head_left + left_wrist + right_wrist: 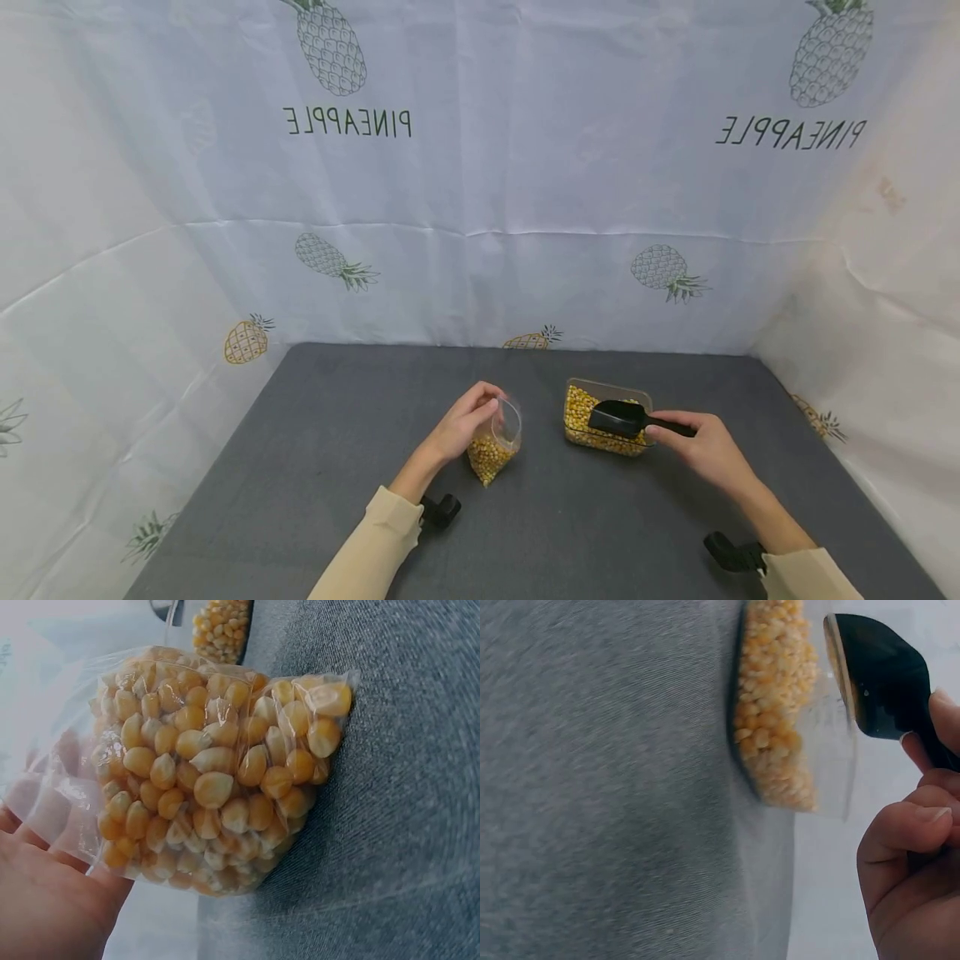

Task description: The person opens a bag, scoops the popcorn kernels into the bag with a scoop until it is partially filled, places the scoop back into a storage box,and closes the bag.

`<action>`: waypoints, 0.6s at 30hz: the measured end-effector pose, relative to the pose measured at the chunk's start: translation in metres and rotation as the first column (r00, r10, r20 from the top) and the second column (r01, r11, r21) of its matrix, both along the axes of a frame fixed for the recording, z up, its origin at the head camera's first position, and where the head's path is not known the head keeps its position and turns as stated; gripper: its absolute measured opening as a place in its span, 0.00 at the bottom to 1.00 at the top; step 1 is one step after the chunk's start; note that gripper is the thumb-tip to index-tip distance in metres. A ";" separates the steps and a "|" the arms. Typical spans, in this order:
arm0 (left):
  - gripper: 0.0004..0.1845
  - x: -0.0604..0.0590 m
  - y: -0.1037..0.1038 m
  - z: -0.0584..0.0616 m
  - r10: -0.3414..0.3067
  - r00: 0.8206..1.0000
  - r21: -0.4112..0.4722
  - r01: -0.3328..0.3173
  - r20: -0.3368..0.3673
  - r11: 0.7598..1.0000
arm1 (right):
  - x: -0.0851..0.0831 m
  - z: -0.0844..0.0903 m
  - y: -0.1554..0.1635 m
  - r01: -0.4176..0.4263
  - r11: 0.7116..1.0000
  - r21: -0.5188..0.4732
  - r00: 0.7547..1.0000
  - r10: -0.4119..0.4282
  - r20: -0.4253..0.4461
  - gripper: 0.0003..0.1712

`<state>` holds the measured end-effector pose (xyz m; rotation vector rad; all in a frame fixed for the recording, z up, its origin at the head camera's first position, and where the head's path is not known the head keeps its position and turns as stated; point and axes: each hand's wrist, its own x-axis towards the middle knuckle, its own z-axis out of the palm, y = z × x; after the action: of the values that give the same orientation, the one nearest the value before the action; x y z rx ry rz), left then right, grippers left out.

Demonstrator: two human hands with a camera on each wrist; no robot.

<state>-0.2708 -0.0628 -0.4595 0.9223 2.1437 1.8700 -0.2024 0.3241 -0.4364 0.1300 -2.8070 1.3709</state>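
A small clear plastic bag (497, 446) partly filled with yellow corn kernels stands on the grey table (315, 450), its mouth held open at the rim by my left hand (472, 417). In the left wrist view the bag (210, 772) bulges with kernels beside my palm (45, 900). My right hand (701, 446) grips the handle of a black scoop (618, 417), whose bowl hangs over a clear tub of corn kernels (581, 417). The right wrist view shows the scoop (877, 675) above the tub (780, 712), with my fingers (907, 832) curled on its handle.
White sheets printed with pineapples wall the table at the back and on both sides. Black wrist camera mounts (438, 510) (731, 552) sit by my sleeves. Bare grey tabletop lies to the left of the bag and along the front edge.
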 end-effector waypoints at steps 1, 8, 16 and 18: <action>0.17 0.000 0.000 0.000 0.006 1.000 0.003 -0.006 -0.003 1.000 | 0.000 -0.002 0.000 0.004 1.000 0.022 1.000 -0.004 -0.008 0.29; 0.14 -0.003 0.003 -0.002 0.006 0.999 0.058 -0.008 0.046 0.998 | 0.000 -0.012 0.003 0.013 0.995 0.098 1.000 -0.010 -0.027 0.30; 0.11 -0.005 0.003 -0.004 0.033 0.998 0.085 -0.037 0.050 0.996 | 0.003 -0.015 0.001 0.041 0.984 0.173 0.997 -0.030 -0.069 0.32; 0.10 -0.005 0.003 -0.003 0.058 0.998 0.069 -0.060 0.033 0.996 | 0.003 -0.013 0.000 0.057 0.976 0.212 0.995 -0.037 -0.095 0.32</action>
<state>-0.2760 -0.0595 -0.4628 0.8462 2.1229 1.9848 -0.1989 0.3237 -0.4492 0.1234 -2.8537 1.0222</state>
